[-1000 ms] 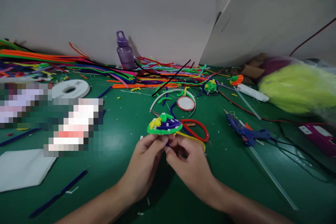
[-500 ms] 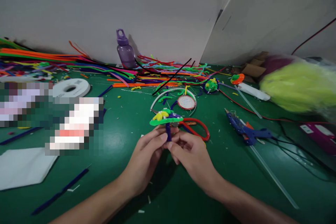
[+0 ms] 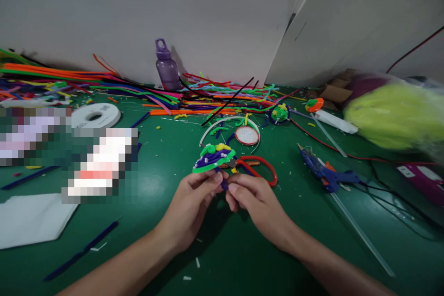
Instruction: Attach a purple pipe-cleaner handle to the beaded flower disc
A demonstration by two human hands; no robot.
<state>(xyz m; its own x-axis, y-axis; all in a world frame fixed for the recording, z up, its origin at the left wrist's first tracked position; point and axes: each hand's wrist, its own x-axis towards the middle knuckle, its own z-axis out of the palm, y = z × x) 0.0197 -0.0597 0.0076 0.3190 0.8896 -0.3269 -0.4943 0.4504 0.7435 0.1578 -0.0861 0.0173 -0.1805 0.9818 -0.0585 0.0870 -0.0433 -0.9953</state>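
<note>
A round pipe-cleaner piece [image 3: 213, 158], dark blue, green and yellow with small white beads, tilts leftward above the table on a dark blue pipe-cleaner stem [image 3: 223, 182]. My left hand [image 3: 199, 199] pinches this stem just beneath the green rim. Beside it, my right hand [image 3: 253, 199] is closed, thumb and fingers on the stem's lower end. Right behind the hands lie red-handled scissors [image 3: 267, 166], their blades partly hidden by the piece. Farther back sit a small white beaded disc with a red rim [image 3: 247, 135] and a pale curved hoop [image 3: 231, 119].
A blue glue gun [image 3: 322, 171] with a clear glue stick [image 3: 364, 236] lies at right. Along the wall are loose pipe cleaners [image 3: 222, 97] and a purple bottle [image 3: 168, 67]. A white spool [image 3: 97, 116] and a dark blue pipe cleaner [image 3: 83, 252] lie at left; a yellow-green bag [image 3: 391, 113] stands at right.
The pipe-cleaner piece has turned and tipped to the left, bringing its blue beaded side into view. My right hand has shifted slightly right along with the stem's lower end.
</note>
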